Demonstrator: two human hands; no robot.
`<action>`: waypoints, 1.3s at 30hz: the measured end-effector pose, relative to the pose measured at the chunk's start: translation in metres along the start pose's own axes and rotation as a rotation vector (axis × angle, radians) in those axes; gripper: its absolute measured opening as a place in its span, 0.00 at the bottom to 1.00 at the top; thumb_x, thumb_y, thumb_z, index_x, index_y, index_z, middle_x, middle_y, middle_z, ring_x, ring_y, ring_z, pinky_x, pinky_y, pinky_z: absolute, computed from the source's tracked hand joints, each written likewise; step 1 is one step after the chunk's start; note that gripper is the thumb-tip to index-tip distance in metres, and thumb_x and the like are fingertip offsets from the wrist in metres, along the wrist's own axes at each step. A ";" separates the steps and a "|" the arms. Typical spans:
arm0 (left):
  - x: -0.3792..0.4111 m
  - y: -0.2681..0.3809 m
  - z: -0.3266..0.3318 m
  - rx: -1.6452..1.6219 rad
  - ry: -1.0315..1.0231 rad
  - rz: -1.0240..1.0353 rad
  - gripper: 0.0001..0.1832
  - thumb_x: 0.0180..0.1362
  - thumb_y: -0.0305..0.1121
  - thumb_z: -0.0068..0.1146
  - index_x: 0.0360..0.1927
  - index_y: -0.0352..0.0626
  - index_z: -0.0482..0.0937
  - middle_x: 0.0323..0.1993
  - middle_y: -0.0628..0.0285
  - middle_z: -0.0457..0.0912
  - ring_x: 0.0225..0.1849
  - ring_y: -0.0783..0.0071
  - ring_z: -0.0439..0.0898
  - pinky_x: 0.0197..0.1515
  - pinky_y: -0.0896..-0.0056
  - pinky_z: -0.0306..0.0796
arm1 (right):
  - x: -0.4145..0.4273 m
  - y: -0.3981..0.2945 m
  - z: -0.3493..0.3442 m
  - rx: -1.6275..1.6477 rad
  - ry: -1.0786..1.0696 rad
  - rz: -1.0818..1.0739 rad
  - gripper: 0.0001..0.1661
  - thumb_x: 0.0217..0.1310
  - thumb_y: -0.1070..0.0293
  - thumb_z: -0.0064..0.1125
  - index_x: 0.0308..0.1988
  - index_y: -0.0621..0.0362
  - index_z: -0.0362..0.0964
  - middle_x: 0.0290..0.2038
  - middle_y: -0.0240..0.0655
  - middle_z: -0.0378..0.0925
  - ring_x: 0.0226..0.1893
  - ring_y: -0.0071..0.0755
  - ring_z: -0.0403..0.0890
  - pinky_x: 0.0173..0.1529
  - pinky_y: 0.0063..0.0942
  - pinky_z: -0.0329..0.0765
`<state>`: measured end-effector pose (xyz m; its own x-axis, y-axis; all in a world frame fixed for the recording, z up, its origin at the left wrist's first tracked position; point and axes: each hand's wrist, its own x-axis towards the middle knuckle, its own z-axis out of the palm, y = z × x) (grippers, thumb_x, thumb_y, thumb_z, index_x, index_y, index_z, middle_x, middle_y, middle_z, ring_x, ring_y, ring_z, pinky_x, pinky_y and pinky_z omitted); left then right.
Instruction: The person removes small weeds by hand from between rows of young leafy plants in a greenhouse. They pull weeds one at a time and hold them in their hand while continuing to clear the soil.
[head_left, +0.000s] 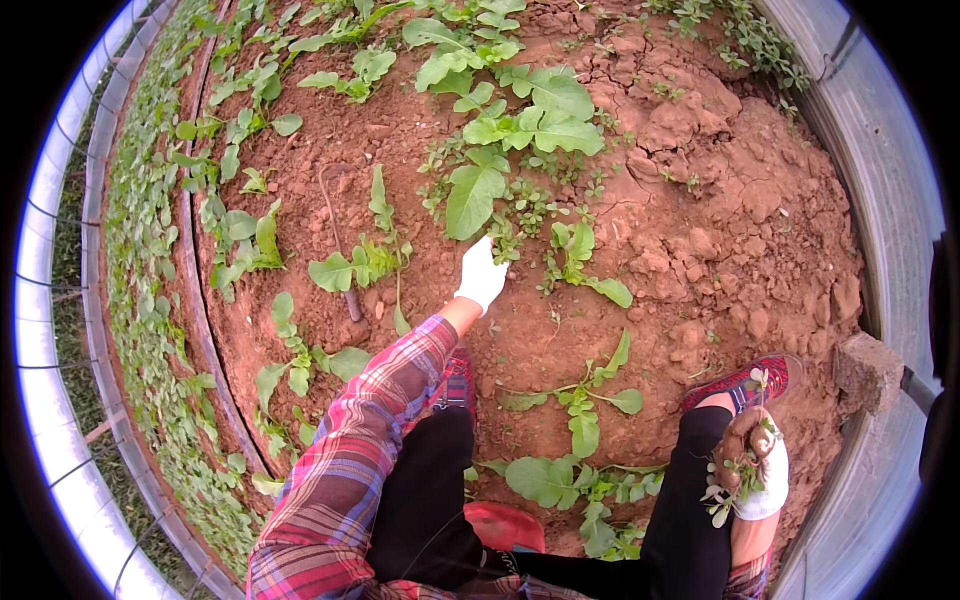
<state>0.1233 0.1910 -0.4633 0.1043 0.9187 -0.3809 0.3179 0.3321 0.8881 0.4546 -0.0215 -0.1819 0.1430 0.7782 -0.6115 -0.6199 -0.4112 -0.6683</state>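
My left hand, in a white glove, reaches down to a clump of small-leaved weeds under a large lobed leaf. Its fingertips are hidden among the leaves, so their hold cannot be told. At the lower right, beside my knee, my right hand, also gloved in white, is closed around pulled small-leaved weeds and a brown, soil-coloured mass. A tool with a thin metal shaft and a handle lies on the soil left of my left hand, partly under a leafy plant.
Leafy plants grow ahead, with others between my feet. A dark hose or pipe runs along the left. Plastic sheeting and a brick-like block border the right. A red object sits beneath me.
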 end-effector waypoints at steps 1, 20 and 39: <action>-0.003 0.003 -0.001 -0.149 -0.012 -0.060 0.16 0.50 0.27 0.57 0.44 0.35 0.73 0.35 0.47 0.78 0.38 0.48 0.76 0.44 0.64 0.71 | 0.000 0.001 0.000 0.020 -0.006 -0.002 0.21 0.55 0.58 0.59 0.34 0.66 0.64 0.16 0.39 0.66 0.10 0.28 0.64 0.13 0.23 0.60; 0.013 0.020 0.032 0.875 -0.174 0.499 0.22 0.43 0.24 0.55 0.47 0.38 0.72 0.42 0.46 0.74 0.46 0.52 0.74 0.47 0.60 0.71 | -0.001 0.001 -0.005 0.031 -0.009 0.030 0.20 0.55 0.60 0.59 0.34 0.67 0.64 0.19 0.41 0.68 0.11 0.31 0.66 0.13 0.24 0.62; 0.014 0.035 0.052 0.887 -0.120 0.609 0.21 0.43 0.23 0.56 0.45 0.41 0.74 0.44 0.51 0.73 0.43 0.53 0.76 0.44 0.60 0.72 | 0.001 0.000 -0.002 0.033 -0.001 0.044 0.20 0.55 0.60 0.59 0.34 0.67 0.64 0.17 0.41 0.67 0.10 0.31 0.65 0.12 0.24 0.61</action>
<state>0.1848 0.2043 -0.4504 0.5518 0.8340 -0.0046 0.7451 -0.4905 0.4519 0.4562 -0.0218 -0.1833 0.1137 0.7602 -0.6397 -0.6509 -0.4294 -0.6260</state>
